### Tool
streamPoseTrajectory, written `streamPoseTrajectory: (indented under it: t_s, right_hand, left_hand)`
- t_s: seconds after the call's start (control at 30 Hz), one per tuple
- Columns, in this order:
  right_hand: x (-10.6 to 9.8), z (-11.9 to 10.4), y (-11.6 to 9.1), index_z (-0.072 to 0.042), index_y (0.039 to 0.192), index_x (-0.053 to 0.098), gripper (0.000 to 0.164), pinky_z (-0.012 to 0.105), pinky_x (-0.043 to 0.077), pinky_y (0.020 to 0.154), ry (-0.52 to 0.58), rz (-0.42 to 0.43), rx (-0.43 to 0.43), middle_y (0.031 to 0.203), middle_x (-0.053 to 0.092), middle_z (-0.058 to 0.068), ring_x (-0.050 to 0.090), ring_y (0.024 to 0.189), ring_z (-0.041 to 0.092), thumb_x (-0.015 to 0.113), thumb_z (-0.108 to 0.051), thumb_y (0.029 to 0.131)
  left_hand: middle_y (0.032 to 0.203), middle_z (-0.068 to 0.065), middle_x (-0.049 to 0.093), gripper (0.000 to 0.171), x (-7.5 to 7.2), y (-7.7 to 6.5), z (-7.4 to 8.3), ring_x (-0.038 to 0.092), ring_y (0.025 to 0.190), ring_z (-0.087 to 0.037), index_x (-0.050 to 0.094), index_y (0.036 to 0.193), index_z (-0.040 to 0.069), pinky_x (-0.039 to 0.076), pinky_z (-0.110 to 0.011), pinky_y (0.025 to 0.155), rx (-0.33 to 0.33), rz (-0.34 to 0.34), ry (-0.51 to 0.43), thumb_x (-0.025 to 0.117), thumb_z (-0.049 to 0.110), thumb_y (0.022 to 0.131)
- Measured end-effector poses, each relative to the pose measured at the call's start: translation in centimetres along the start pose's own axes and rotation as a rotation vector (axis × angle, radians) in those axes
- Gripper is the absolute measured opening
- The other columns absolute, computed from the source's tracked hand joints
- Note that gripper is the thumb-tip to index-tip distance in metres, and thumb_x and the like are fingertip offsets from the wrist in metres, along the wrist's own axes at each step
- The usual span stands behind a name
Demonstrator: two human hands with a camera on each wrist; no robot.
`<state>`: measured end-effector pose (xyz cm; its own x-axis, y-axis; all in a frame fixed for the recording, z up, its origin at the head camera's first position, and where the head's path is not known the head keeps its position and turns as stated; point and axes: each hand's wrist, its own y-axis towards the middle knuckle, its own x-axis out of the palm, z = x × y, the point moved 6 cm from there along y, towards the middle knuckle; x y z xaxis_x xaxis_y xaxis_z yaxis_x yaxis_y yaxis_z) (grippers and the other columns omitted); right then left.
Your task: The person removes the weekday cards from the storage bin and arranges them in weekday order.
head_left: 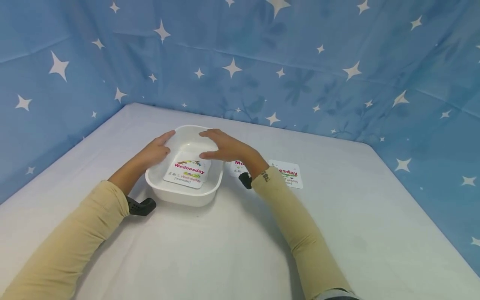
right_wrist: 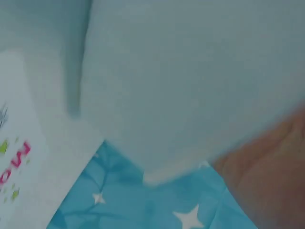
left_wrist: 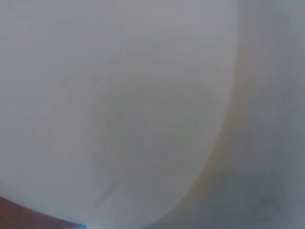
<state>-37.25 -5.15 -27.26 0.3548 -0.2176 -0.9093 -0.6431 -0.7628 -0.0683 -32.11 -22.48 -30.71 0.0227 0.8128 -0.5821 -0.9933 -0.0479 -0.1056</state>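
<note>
A white plastic basin (head_left: 180,195) stands on the table, its outer wall filling much of both wrist views. My left hand (head_left: 151,153) grips its left rim, with one finger stretched along the edge. Inside lies a white card (head_left: 186,174) printed "Wednesday", face up. My right hand (head_left: 228,146) reaches over the right rim, thumb and fingers spread apart above the basin's inside, with nothing seen between them. Under the right wrist is a card (head_left: 237,167) whose visible print starts "Mo"; the forearm hides part of it.
Right of the right wrist lies another card (head_left: 294,170) ending in "esday", partly covered by the sleeve. A white cloth covers the table (head_left: 187,254). A blue curtain (head_left: 255,91) with white stars hangs along the back and sides.
</note>
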Motion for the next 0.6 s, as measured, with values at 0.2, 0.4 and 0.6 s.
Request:
streamPoseTrajectory:
  t_s: [0.2,0.4,0.6]
  right_hand:
    - [3.1,-1.5,2.5,-0.022,0.147,0.017,0.087,0.034,0.022,0.115,-0.081,-0.179,0.021,0.152,0.02,0.001,0.02,0.139,0.015,0.062,-0.052,0.078]
    - [5.2,-1.0,2.6,-0.027,0.148,0.007,0.105,0.035,0.021,0.115,-0.158,-0.297,0.127,0.152,0.019,0.0,0.021,0.139,0.014,0.066,-0.062,0.068]
    - [6.0,-0.7,2.2,-0.029,0.148,0.005,0.109,0.039,0.023,0.114,-0.226,-0.318,0.176,0.153,0.019,-0.001,0.021,0.139,0.016,0.07,-0.061,0.065]
  left_hand:
    - [0.153,-0.015,0.002,0.07,0.1,0.1,0.3,0.01,0.139,-0.04,0.0,0.148,0.016,0.016,-0.054,0.112,0.016,0.025,0.001,0.028,-0.002,0.087]
    - [0.153,-0.016,0.001,0.069,0.1,-0.1,0.4,0.008,0.139,-0.04,-0.001,0.148,0.015,0.014,-0.055,0.112,0.003,0.026,0.014,0.028,-0.001,0.088]
    - [0.153,-0.015,0.001,0.067,0.3,-0.1,0.1,0.007,0.139,-0.039,0.0,0.148,0.016,0.012,-0.055,0.112,-0.009,0.024,0.029,0.028,0.0,0.089]
